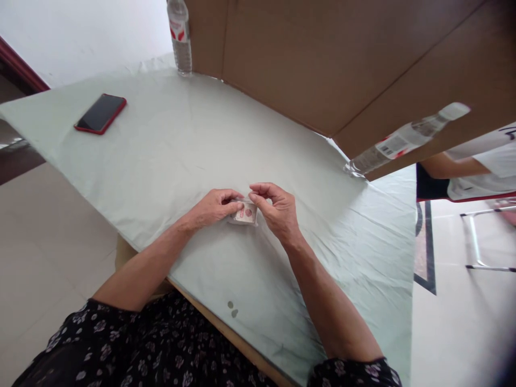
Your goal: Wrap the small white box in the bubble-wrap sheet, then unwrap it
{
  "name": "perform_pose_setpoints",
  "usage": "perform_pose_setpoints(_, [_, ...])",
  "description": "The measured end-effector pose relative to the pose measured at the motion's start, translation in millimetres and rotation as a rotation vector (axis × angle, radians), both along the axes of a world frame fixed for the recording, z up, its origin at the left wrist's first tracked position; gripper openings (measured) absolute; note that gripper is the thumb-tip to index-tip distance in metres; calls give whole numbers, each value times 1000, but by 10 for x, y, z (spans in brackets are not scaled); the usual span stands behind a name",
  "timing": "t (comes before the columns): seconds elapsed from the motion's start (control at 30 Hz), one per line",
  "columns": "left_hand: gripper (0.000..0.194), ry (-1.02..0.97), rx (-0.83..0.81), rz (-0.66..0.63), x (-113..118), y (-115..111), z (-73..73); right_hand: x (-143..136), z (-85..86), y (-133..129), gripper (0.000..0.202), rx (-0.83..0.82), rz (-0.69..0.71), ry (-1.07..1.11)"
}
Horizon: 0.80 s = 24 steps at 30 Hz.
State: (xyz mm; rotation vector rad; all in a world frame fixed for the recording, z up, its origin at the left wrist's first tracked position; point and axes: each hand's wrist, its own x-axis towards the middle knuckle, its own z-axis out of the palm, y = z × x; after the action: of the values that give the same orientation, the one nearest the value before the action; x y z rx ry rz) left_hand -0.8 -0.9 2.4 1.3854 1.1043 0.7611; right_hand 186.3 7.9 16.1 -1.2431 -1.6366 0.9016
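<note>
A small flat pack [245, 215], pale with red print and in clear wrapping, is on the cloth-covered table in front of me. My left hand [213, 207] grips it from the left, thumb over its top face and fingers behind its far edge. At the pack's upper right corner is my right hand [278, 209], thumb and forefinger curled close together in a pinch. Whether a bit of the wrapping is between those fingertips is too small to make out.
A phone [101, 113] in a red case lies at the far left of the table [193, 140]. Two water bottles [179, 37] stand against a tall brown board [282, 59]. Beyond the board, at right, another person's arm [453, 165] shows. A metal-framed stool [475, 242] stands on the floor.
</note>
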Motion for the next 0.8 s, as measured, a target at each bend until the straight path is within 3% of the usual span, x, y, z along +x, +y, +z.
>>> perform_pose_setpoints(0.27, [39, 32, 22, 16, -2, 2, -8, 5, -48, -86, 14, 66, 8, -65])
perform_pose_setpoints(0.5, [35, 64, 80, 22, -4, 22, -42, 42, -151, -186, 16, 258, 13, -258])
perform_pose_setpoints(0.8, [34, 106, 130, 47, 9, 28, -100, 109, -251, -310, 25, 474, 123, -431])
